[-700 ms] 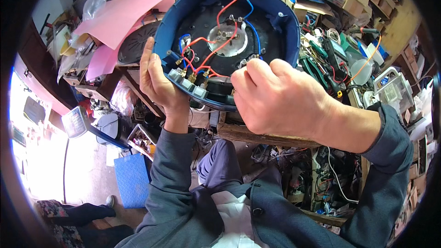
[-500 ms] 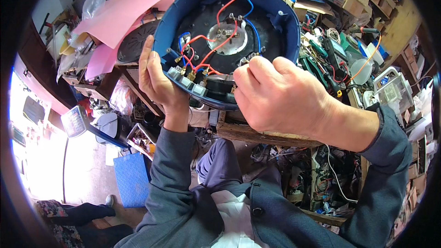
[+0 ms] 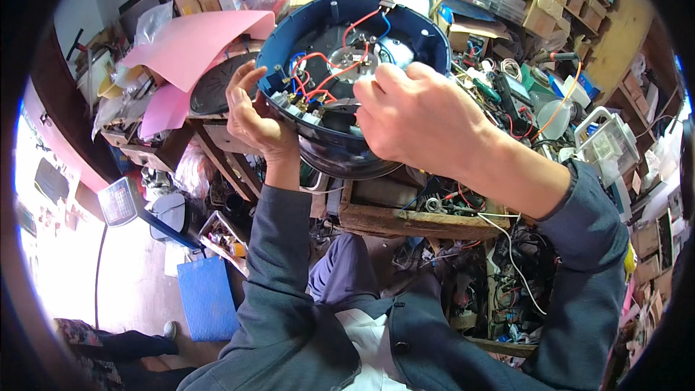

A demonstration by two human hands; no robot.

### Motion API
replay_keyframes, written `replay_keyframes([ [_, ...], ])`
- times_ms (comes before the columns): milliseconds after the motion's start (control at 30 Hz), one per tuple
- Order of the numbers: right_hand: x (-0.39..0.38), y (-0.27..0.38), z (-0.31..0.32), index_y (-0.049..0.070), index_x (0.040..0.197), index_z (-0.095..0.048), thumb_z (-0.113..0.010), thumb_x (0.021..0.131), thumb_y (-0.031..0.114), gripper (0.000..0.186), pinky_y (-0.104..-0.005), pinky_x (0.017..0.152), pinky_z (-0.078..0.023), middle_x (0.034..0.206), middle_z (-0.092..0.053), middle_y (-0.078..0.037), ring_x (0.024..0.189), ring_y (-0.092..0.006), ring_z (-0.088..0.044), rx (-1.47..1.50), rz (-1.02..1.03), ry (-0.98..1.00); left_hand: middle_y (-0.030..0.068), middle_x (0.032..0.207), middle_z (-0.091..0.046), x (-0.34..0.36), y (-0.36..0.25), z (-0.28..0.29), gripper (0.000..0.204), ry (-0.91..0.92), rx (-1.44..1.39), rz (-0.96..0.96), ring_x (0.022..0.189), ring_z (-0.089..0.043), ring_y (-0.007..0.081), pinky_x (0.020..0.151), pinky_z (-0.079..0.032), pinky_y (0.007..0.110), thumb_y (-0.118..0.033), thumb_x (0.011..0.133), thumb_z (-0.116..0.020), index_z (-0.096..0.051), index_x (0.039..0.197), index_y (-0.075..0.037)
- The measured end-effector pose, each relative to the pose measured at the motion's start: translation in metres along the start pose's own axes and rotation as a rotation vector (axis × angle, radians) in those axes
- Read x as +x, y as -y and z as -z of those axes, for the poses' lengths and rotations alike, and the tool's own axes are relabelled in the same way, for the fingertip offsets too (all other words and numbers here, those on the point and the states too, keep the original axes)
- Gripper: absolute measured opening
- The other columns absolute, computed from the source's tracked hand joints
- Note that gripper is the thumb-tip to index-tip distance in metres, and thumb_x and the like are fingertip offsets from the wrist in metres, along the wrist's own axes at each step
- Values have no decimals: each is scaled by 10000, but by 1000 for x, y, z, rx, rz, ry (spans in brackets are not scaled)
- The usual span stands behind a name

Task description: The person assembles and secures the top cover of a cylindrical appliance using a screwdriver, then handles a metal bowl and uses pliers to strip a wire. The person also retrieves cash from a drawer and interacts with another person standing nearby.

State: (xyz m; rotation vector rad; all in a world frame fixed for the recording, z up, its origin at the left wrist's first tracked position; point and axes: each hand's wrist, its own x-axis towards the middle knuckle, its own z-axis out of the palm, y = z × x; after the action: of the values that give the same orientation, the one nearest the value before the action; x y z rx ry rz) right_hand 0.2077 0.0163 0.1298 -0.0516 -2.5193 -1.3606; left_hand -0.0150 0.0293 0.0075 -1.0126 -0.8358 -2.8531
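A round dark blue appliance housing [image 3: 271, 45], open at the top, is held up in front of me at the bench. Red and blue wires [image 3: 313, 58] run inside it around a silvery centre disc [image 3: 352, 65], and small pale connectors [image 3: 289, 110] line its near left edge. My left hand [image 3: 255, 116] grips the housing's left rim with bent fingers. My right hand [image 3: 420, 112] is closed over the near right part of the rim. Its fingertips are turned away from view, so whatever they pinch is hidden.
Pink sheets [image 3: 199, 47] lie at the left of the bench. To the right are piled tools and cables [image 3: 510, 94] and a clear plastic box [image 3: 608, 141]. A wooden drawer edge [image 3: 413, 223] runs below the housing. A person's leg [image 3: 137, 340] shows at lower left.
The housing has tipped and shifted slightly left, so more of its near outer side shows. Both hands have moved with it, the right one a little to the left.
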Motion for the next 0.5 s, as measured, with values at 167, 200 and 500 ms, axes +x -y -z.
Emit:
replay_keyframes([
  [167, 0, -1, -4, 138, 675, -688, -684, 747, 208, 101, -300, 650, -508, 811, -580, -9, 823, -172, -608, -62, -14, -22, 222, 1584, -377, -26, -2, 0, 854, 249, 300, -273, 1446, -395, 320, 1184, -324, 429, -591, 1026, -372, -365, 1518, 108],
  [200, -3, 2, -4, 134, 679, -689, -684, 760, 208, 110, -298, 626, -489, 805, -578, -7, 821, -173, -604, -46, -3, -16, 212, 1620, -317, -35, -16, -3, 902, 270, 186, -145, 1459, -363, 315, 1205, -274, 434, -595, 992, -468, -279, 1564, 76],
  [500, -5, 21, 5, 109, 649, -654, -658, 674, 212, 106, -273, 572, -402, 745, -497, 3, 742, -170, -512, -50, -12, -108, 237, 1588, -354, -40, -17, -2, 604, 160, 319, -145, 1469, -350, 324, 1221, -251, 437, -397, 1084, -267, -413, 1472, 42],
])
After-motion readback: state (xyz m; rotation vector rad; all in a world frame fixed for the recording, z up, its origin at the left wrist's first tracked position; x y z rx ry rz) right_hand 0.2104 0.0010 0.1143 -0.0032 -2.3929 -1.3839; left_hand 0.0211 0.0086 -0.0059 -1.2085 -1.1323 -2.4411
